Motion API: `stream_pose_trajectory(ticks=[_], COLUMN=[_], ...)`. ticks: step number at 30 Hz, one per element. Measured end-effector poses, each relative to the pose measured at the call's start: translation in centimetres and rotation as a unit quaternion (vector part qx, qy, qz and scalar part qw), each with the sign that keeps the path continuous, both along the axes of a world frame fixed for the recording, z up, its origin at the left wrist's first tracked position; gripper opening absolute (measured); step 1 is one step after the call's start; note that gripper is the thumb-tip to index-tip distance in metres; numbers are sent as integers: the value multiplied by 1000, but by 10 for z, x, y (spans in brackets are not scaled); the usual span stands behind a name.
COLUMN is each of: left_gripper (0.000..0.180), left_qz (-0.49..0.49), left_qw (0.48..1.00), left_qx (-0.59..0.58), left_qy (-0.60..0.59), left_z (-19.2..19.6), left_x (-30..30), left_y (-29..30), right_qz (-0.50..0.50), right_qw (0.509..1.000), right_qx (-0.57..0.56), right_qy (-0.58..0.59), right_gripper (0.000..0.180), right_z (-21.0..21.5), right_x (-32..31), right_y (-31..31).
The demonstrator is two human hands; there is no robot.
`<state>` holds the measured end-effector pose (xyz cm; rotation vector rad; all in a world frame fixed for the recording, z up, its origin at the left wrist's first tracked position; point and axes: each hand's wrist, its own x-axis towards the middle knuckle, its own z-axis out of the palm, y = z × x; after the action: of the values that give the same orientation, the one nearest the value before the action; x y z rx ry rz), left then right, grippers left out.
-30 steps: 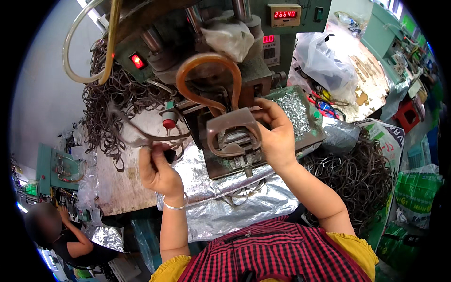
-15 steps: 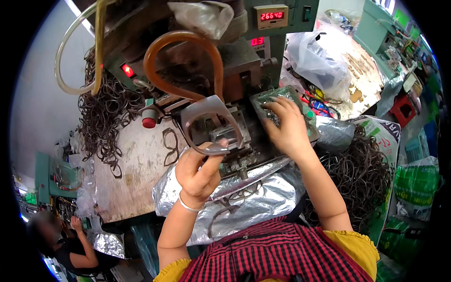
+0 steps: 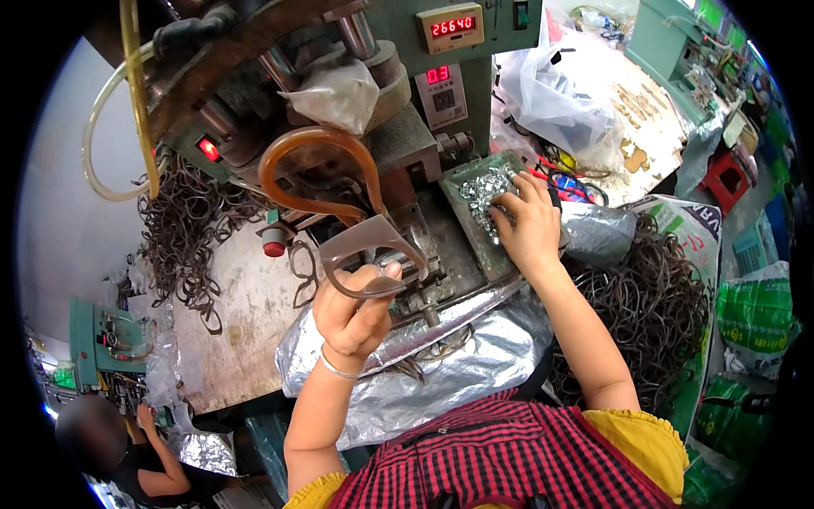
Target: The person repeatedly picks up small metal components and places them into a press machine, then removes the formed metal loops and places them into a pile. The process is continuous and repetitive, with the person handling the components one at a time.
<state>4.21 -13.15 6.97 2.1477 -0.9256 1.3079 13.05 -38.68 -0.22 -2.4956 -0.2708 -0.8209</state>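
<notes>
Fingers of my left hand pinch a brown eyeglass frame before the press; my right hand dips curled fingers into the green tray of small metal pieces, whether one is gripped I cannot tell. Fitting one to the frame likely comes next.

The left hand was raised with fingers curled and thumb pinched shut; the right hand reached forward, palm down, fingers bent

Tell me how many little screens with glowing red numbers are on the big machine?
2. One red-number display sits at the top of the green machine; a smaller display is just below it. Others may be hidden.
</notes>
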Motion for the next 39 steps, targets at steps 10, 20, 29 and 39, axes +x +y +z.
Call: stream_pose_trajectory(ticks=[10,20,29,39], left_gripper=[20,29,16,21], left_qz=[251,280,283,116], left_qw=[886,884,873,786], left_qx=[-385,123,-132,-478], left_qy=[-62,353,375,374], left_z=[30,-110,-101,-52], left_x=[-66,26,-1,2], left_y=[79,202,184,150], right_qz=[24,33,-81,260], right_qw=[993,985,980,920], right_qx=[101,166,183,292], right_qy=[-56,-16,17,11], right_gripper=[10,14,10,14], right_z=[13,23,3,78], right_x=[-8,-9,-78,-24], right_y=[-10,-1,-73,54])
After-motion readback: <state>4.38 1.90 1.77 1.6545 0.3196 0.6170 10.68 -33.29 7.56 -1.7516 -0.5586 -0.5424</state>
